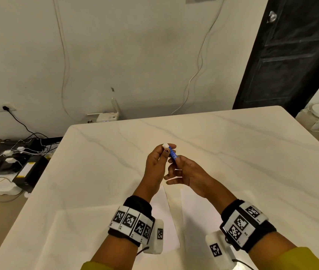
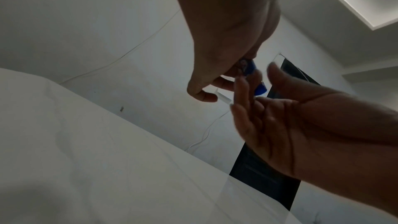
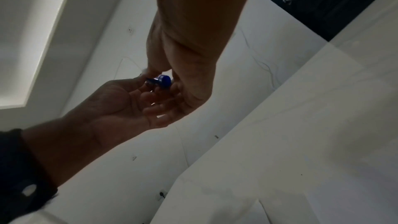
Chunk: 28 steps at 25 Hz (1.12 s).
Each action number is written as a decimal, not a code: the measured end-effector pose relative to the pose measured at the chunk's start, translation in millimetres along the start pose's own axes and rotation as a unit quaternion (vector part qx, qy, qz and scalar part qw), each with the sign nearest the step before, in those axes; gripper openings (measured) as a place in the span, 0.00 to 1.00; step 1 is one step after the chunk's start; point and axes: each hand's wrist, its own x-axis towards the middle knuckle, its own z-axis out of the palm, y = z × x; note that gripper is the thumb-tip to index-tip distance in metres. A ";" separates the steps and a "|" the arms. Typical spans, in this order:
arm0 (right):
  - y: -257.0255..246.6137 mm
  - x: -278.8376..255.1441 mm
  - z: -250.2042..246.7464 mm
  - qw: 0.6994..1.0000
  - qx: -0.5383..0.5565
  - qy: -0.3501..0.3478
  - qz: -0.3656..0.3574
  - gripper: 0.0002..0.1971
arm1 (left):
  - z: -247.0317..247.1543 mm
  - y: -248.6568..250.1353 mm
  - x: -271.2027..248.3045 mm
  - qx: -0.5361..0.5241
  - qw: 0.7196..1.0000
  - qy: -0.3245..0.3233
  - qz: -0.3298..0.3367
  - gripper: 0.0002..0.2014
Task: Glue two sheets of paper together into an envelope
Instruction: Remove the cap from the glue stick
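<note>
Glue stick (image 1: 172, 153) between hands, above table (image 1: 232, 152); sheets (image 1: 174, 211) below.

I count one glue stick (image 1: 172, 154), two paper sheets (image 1: 162, 213) (image 1: 195, 211), one table (image 1: 252, 152) and my two hands (image 1: 157, 160) (image 1: 189, 172).

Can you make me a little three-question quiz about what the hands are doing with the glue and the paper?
1. True or false: the glue stick is lying flat on the table.
2. Which hand pinches the white cap end? A) left hand B) right hand C) neither
3. Fill in: the two sheets of paper lie on the table, ____ the raised hands.

Key: 1 false, both hands hold it above the table. 2 A. 3 under.
</note>
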 end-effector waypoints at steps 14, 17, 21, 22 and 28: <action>-0.3 1.1 5.5 0.956 0.227 -0.171 0.078 0.21 | -9.5 13.1 -0.5 -0.069 0.996 -0.059 -0.014 0.16; 1.6 5.9 7.7 0.954 0.250 -0.144 0.084 0.24 | -6.6 13.9 -1.7 -0.111 0.992 -0.052 -0.027 0.16; -8.3 7.9 15.2 0.968 0.204 -0.111 0.093 0.25 | -5.9 9.8 3.4 -0.144 0.987 0.050 -0.045 0.08; -8.6 8.0 15.5 0.968 0.204 -0.113 0.096 0.26 | -7.4 9.2 4.5 -0.150 0.986 0.061 -0.047 0.07; -3.5 12.4 11.2 0.958 0.235 -0.127 0.107 0.29 | -11.6 11.9 1.5 -0.134 0.989 -0.047 -0.036 0.13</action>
